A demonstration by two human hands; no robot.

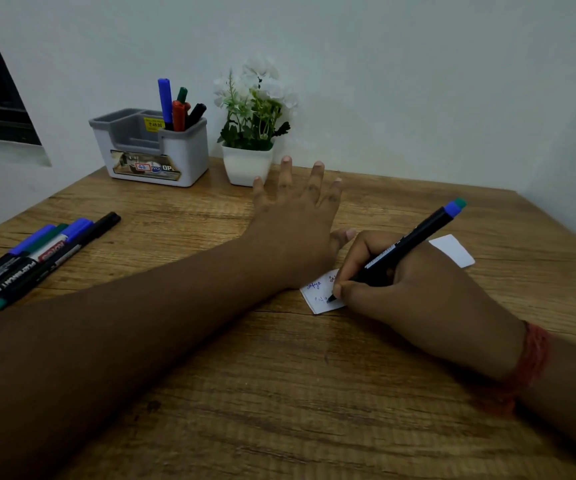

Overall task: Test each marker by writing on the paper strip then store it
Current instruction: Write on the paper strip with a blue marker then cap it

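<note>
1. A brown wood-grain table (279,393) carries everything.
2. A white paper strip (321,299) with handwriting lies near its middle, partly covered.
3. A loose bunch of black-barrelled markers (37,252) lies at the left edge.
4. A grey-and-white plastic desk organiser (162,161) stands at the back.
5. A white square pot of white artificial flowers (246,164) stands just beside it.

Right hand (414,289) gripping marker (404,249), tip on paper strip (317,296).
</note>
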